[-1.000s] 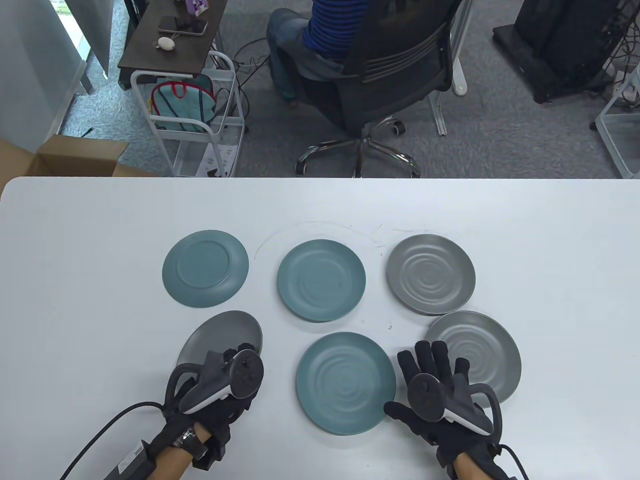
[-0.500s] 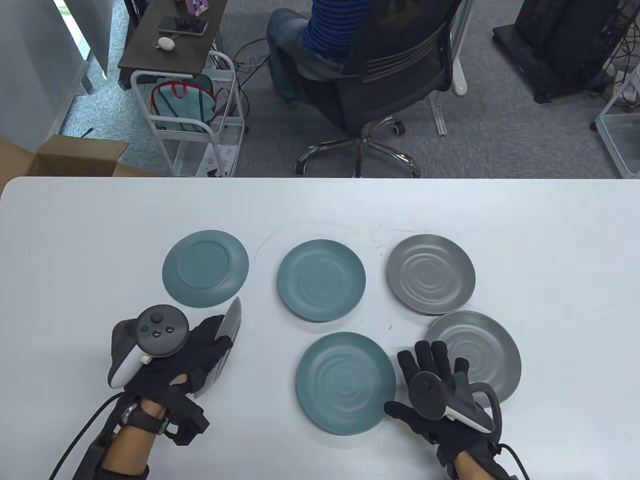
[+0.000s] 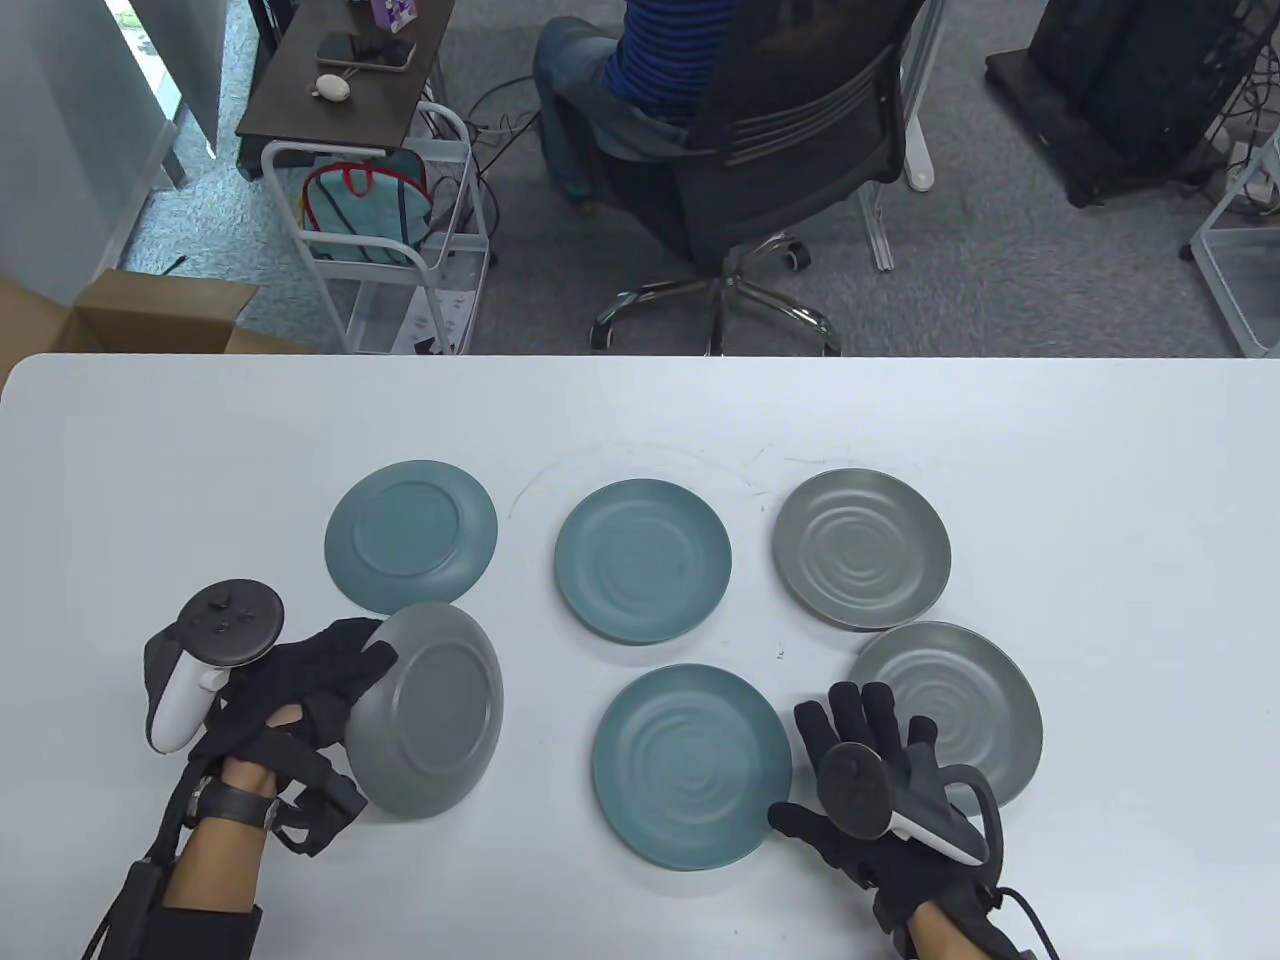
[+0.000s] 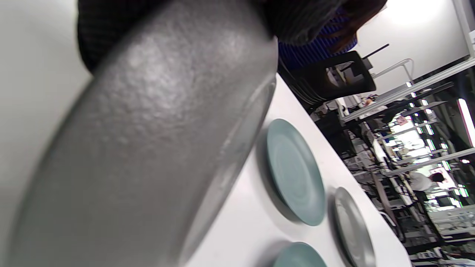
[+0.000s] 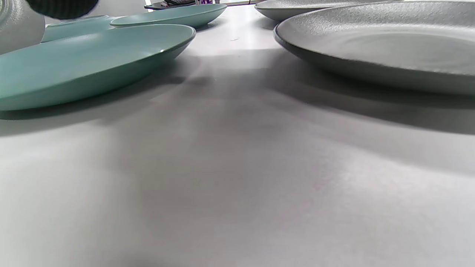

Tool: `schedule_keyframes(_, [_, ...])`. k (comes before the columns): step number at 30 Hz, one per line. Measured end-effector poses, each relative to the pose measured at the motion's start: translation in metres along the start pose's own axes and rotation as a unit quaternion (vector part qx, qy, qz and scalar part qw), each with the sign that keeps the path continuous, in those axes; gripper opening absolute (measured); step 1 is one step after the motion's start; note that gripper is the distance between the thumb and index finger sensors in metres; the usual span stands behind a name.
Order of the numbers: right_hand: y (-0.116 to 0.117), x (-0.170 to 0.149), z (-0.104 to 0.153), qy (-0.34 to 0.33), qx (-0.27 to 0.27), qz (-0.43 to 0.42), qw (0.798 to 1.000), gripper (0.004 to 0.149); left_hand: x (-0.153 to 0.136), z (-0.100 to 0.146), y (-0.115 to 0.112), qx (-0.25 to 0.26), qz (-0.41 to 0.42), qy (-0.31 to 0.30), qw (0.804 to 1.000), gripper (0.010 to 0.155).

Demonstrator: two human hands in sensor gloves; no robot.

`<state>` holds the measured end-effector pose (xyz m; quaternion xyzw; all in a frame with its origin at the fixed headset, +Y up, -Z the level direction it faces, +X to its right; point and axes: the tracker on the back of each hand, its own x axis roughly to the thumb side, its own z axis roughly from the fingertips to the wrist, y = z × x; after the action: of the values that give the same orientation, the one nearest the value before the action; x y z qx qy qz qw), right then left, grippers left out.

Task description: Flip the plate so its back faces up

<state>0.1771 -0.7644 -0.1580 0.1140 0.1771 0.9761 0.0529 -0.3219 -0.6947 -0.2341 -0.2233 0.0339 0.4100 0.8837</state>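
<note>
My left hand (image 3: pixel 300 700) grips a grey plate (image 3: pixel 428 712) by its left rim at the front left of the table. The plate is tilted, its back with the foot ring facing up and to the right. The same plate fills the left wrist view (image 4: pixel 141 148), close and blurred. My right hand (image 3: pixel 865 775) rests flat and open on the table between a teal plate (image 3: pixel 690 765) and a grey plate (image 3: pixel 950 705), holding nothing. A teal plate (image 3: pixel 410 535) at the back left lies back up.
A teal plate (image 3: pixel 643 572) and a grey plate (image 3: pixel 860 548) lie face up in the back row. The white table (image 3: pixel 640 420) ends at its far edge before an office chair (image 3: pixel 760 150) with a seated person. A cardboard box (image 3: pixel 130 315) stands off the left.
My left hand has turned the grey plate over from lying face up, through standing on edge, to tilted with its back showing. The hand moved left. The right hand stayed still.
</note>
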Motion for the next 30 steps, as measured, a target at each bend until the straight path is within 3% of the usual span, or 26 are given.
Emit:
schedule_keyframes(11, [0.0,0.001,0.0,-0.001,-0.001,0.0,1.0,0.093,-0.036,-0.011,-0.01,-0.008,-0.029,0.067,0.997,0.059])
schedule_keyframes(30, [0.0,0.0,0.0,0.0,-0.004,0.001,1.0,0.093,-0.054,-0.021,-0.028,0.011,-0.108,0.125,0.986,0.061])
